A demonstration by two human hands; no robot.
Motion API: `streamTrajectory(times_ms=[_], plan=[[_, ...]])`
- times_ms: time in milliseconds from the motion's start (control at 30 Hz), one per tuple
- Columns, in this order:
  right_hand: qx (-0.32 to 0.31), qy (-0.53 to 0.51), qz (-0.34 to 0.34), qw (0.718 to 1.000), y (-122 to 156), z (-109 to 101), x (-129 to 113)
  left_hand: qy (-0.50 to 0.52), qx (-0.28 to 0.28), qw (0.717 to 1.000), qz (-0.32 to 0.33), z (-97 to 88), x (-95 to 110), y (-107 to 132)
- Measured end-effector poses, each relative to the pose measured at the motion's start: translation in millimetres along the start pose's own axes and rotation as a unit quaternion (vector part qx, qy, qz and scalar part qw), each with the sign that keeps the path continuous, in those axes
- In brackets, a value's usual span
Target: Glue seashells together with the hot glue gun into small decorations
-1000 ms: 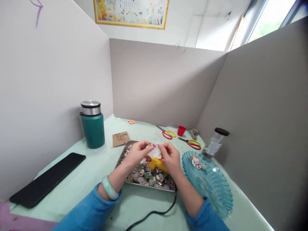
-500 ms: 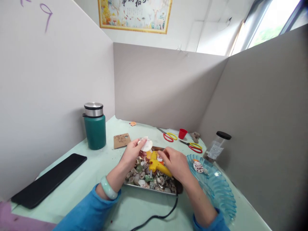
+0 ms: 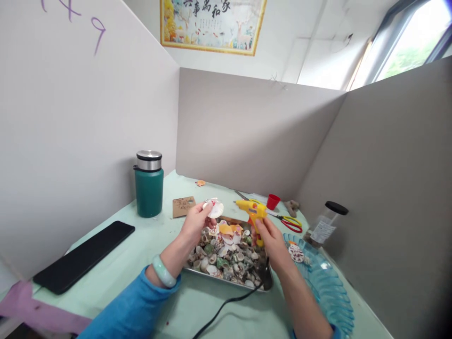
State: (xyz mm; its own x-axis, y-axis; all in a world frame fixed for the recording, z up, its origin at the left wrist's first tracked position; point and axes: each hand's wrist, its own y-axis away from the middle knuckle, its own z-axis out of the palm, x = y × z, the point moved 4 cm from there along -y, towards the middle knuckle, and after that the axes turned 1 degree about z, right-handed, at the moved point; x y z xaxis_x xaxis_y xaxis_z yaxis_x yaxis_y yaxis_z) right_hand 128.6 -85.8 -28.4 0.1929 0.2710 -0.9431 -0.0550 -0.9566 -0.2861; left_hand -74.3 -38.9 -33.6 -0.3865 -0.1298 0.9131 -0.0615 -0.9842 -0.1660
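Observation:
A white scallop shell [image 3: 215,208] with a small red mark is pinched in my left hand [image 3: 195,223], above the tray's left back edge. My right hand [image 3: 269,239] grips a yellow glue gun [image 3: 254,210] by its handle, its nozzle pointing left toward the shell but apart from it. Below both hands lies a metal tray [image 3: 226,279] heaped with shells [image 3: 226,261], orange and white ones near the back. From the glue gun a black cord [image 3: 231,300] runs over the tray's front edge onto the table.
A green flask [image 3: 149,190], a black slab [image 3: 84,256] and a brown card [image 3: 183,207] lie left. Scissors [image 3: 291,223], a red cup [image 3: 273,202], a lidded jar [image 3: 326,225] and a blue scalloped plate [image 3: 332,292] with shells stand right. Grey partitions [image 3: 247,132] enclose the table.
My right hand has taken up the glue gun from on top of the shells in the tray and raised it, nozzle turned left. My left hand still holds the shell; the view has shifted slightly.

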Motion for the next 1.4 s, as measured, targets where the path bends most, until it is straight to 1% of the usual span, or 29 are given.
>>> streamTrajectory(times_ms=[33, 100, 167, 233, 300, 367, 467, 633, 800, 1000, 1200, 1400], plan=[[0.01, -0.066, -0.004, 0.998, -1, 1, -4, 0.002, -0.002, 1.0, -0.003, 0.4, -1, 0], [0.0, -0.138, -0.014, 0.99, -2, 6, -11, 0.003, -0.008, 1.0, -0.006, 1.7, -3, 0], [-0.026, -0.169, -0.025, 0.985, -2, 11, -16, -0.009, -0.018, 1.0, -0.008, 3.7, -4, 1], [-0.053, -0.185, -0.033, 0.981, -1, 14, -16, -0.034, -0.025, 0.999, -0.007, 5.3, -4, 2], [-0.082, -0.175, -0.028, 0.981, 2, 15, -9, -0.058, -0.024, 0.998, -0.002, 5.7, -4, 3], [-0.11, -0.133, -0.012, 0.985, 5, 17, 0, -0.072, -0.02, 0.997, 0.006, 5.3, -4, 3], [-0.126, -0.062, -0.001, 0.99, 9, 19, 11, -0.089, -0.018, 0.996, 0.018, 3.9, -6, 2], [-0.125, -0.002, 0.006, 0.992, 10, 23, 12, -0.127, -0.011, 0.991, 0.039, 3.0, -6, 2], [-0.118, 0.033, -0.002, 0.992, 8, 23, 16, -0.164, -0.005, 0.984, 0.063, 3.8, -5, 2], [-0.108, 0.046, -0.01, 0.993, 7, 23, 22, -0.206, 0.004, 0.976, 0.07, 2.8, -7, 3], [-0.11, 0.055, -0.021, 0.992, 7, 22, 21, -0.214, 0.0, 0.975, 0.068, 3.4, -8, 4], [-0.1, 0.064, -0.018, 0.993, 8, 22, 24, -0.21, -0.012, 0.975, 0.069, 3.6, -8, 3]])
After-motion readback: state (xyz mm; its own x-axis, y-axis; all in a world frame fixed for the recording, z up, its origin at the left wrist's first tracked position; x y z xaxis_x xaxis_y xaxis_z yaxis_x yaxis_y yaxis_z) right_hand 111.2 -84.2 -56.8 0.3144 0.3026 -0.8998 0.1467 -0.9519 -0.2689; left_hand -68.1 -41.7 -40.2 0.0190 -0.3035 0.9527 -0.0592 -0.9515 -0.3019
